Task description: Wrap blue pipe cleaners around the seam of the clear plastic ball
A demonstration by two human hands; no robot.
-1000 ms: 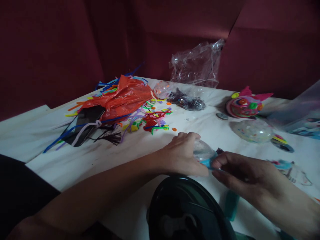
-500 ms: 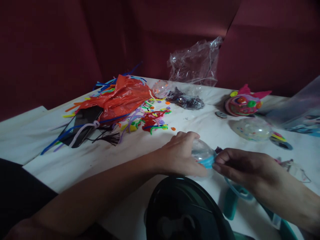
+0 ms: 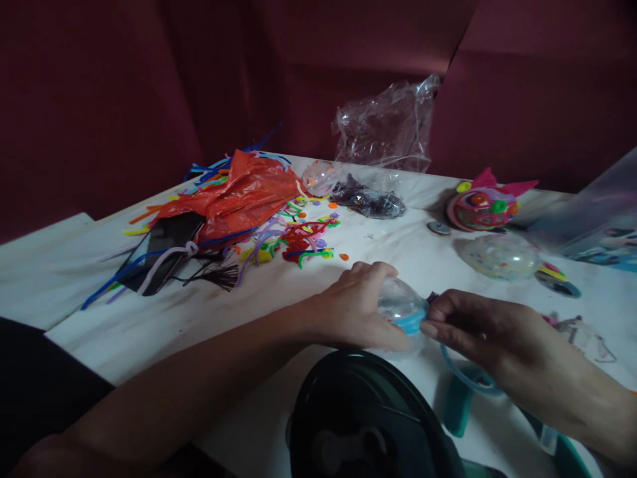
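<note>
My left hand [image 3: 361,305] is wrapped round the far left side of a clear rounded plastic piece [image 3: 398,299], which lies low over the white table. A light blue band [image 3: 412,322] runs around the piece near its right end. My right hand [image 3: 472,328] pinches at that end, thumb and forefinger together on the band. From under the right hand a light blue strip [image 3: 462,375] loops down to the table. A small dark tuft shows just behind the right fingertips.
A black rounded object [image 3: 368,411] stands in front. Teal-handled scissors [image 3: 458,405] lie under my right forearm. Beyond are a red plastic bag [image 3: 239,199], scattered pipe cleaners, a clear bag [image 3: 388,126], a decorated pink ball [image 3: 482,206] and a confetti-filled clear balloon [image 3: 502,255].
My right hand has shifted slightly left and up, its fingers still at the band. The clear piece has tilted a little, and the loop of blue strip has moved left.
</note>
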